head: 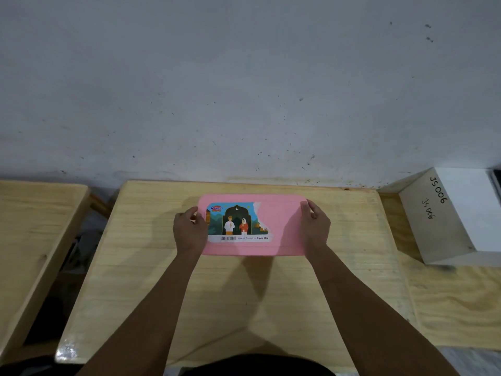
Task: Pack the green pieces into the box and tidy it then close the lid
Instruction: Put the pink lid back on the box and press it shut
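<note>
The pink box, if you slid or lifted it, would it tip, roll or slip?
The pink box looks low, wide and flat-bottomed, so it probably slides rather than tips or rolls. Its smooth lid suggests stiff, somewhat slippery plastic. The left hand and right hand grip opposite ends, likely steadiest.

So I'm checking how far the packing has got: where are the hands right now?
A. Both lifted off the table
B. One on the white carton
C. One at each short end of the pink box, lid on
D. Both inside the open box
C: the left hand and right hand grip opposite ends of the pink box, whose stickered lid covers the top.
</note>
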The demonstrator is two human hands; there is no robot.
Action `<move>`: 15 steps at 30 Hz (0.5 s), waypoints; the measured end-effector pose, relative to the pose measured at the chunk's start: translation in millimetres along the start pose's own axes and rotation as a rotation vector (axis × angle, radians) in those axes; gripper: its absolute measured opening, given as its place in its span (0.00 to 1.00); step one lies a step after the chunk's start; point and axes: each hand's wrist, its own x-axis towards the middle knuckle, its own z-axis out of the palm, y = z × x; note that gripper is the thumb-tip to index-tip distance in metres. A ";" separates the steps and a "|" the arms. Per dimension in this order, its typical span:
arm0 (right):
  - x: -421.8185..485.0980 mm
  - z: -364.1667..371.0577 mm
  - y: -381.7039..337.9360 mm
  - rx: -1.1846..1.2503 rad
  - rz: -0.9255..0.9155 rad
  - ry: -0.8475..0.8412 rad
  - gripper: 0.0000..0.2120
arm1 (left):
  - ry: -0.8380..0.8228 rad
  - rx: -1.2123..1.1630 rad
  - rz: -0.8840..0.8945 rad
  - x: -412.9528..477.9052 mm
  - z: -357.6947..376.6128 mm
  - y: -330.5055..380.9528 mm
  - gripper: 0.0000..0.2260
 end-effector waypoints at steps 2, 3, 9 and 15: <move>-2.3 0.5 -1.1 0.005 -0.025 0.038 0.16 | 0.004 -0.030 -0.026 -0.1 1.8 -0.5 0.13; -3.1 0.1 -2.8 0.007 -0.042 0.051 0.15 | 0.010 -0.048 -0.030 0.1 2.8 -1.5 0.13; 1.5 0.3 -4.1 0.001 -0.003 0.026 0.14 | 0.028 -0.129 -0.059 0.7 5.5 -2.2 0.13; 4.7 0.0 -4.1 -0.037 0.028 -0.002 0.15 | 0.009 -0.130 -0.044 3.3 7.8 -3.7 0.14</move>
